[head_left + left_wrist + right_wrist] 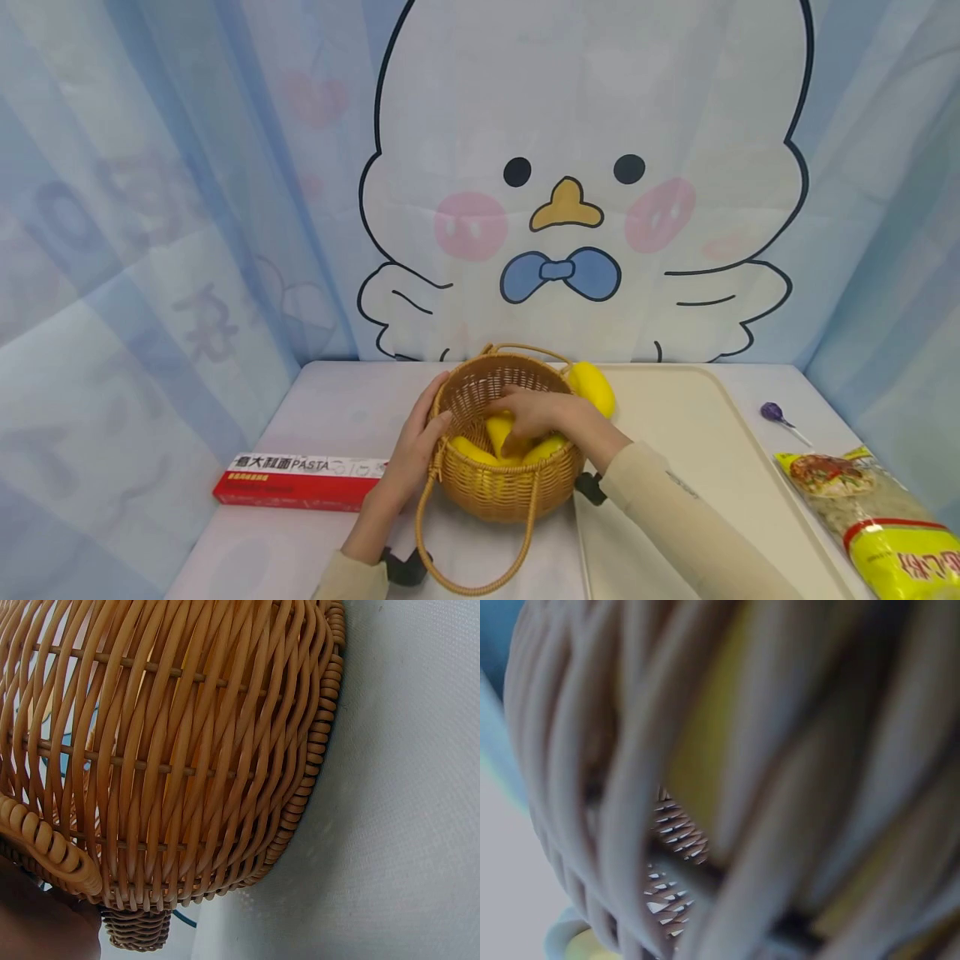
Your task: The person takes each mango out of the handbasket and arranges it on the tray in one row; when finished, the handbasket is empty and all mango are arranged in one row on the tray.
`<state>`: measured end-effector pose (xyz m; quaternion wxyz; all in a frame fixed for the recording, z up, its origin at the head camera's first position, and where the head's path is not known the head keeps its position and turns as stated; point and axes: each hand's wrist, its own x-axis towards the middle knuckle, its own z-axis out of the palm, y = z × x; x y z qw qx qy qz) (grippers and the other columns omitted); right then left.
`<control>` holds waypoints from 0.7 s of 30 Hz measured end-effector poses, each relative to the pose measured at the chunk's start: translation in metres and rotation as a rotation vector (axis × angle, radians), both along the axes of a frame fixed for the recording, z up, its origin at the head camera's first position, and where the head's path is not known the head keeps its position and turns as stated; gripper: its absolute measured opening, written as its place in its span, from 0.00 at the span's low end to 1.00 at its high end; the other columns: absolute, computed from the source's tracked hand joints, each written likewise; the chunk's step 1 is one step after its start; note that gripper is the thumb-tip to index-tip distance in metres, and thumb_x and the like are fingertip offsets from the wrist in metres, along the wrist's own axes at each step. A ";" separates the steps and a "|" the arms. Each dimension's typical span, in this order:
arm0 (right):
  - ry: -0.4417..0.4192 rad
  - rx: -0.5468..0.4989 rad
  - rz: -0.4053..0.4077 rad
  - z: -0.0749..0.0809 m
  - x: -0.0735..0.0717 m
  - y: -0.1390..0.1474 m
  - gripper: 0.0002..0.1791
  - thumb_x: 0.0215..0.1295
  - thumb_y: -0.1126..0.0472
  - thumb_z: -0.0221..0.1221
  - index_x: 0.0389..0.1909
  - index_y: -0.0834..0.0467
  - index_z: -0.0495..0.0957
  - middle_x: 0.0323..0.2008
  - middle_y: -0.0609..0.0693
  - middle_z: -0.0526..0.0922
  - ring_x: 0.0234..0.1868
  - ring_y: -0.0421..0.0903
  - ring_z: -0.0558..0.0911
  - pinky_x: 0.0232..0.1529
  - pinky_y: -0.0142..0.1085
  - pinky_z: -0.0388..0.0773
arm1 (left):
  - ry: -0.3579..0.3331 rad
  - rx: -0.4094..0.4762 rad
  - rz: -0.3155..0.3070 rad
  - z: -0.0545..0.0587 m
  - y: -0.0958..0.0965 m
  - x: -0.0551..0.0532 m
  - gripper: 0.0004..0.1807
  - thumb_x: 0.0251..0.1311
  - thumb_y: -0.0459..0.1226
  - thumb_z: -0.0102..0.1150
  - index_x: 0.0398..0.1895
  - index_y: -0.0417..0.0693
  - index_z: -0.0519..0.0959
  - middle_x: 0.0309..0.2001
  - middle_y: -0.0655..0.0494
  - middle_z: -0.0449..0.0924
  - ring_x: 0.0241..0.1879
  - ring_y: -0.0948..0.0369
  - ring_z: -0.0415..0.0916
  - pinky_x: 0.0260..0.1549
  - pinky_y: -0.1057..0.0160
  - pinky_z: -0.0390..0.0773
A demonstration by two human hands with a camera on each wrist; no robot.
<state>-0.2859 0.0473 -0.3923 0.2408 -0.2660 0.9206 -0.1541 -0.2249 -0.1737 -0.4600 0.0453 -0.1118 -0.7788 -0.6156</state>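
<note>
A brown wicker basket (495, 492) stands upright at the middle of the table, with several smooth yellow fruits (471, 451) inside. Its left rim is gripped by my left hand (411, 446), thumb over the edge and the other fingers outside. In the left wrist view, part of that hand (45, 922) shows beside the woven wall. My right hand (536, 414) reaches in over the right rim, fingers curled on a yellow fruit (498, 431); some fingertips are hidden. Another yellow fruit (592, 389) lies outside, behind the right forearm. Weave fills the right wrist view, hiding that hand.
A cream tray (667, 450) lies to the right, its left edge beside the basket. At the left is a red and white pasta box (300, 483). Beyond the tray are a purple lollipop (772, 412) and a food bag (877, 517). One basket handle (480, 591) hangs forward.
</note>
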 end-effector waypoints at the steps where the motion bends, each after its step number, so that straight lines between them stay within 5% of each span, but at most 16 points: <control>1: -0.004 -0.004 -0.007 0.000 0.000 0.000 0.36 0.57 0.54 0.68 0.69 0.40 0.71 0.79 0.51 0.52 0.79 0.59 0.55 0.73 0.62 0.59 | 0.000 0.002 -0.001 0.000 0.000 0.000 0.29 0.76 0.45 0.42 0.75 0.80 0.52 0.77 0.73 0.52 0.78 0.58 0.50 0.76 0.41 0.50; 14: 0.015 -0.076 0.018 0.002 -0.002 -0.002 0.36 0.57 0.62 0.67 0.67 0.41 0.71 0.74 0.48 0.65 0.76 0.55 0.60 0.71 0.55 0.65 | -0.005 -0.009 0.001 0.002 0.000 0.001 0.29 0.75 0.49 0.43 0.75 0.79 0.52 0.77 0.73 0.52 0.78 0.58 0.50 0.76 0.41 0.51; 21: 0.067 -0.127 0.033 0.005 -0.005 -0.002 0.31 0.53 0.65 0.69 0.59 0.44 0.75 0.63 0.51 0.73 0.54 0.50 0.74 0.51 0.43 0.78 | 0.010 -0.015 0.001 0.002 0.000 0.001 0.28 0.75 0.49 0.43 0.75 0.80 0.52 0.77 0.73 0.53 0.78 0.58 0.51 0.76 0.41 0.51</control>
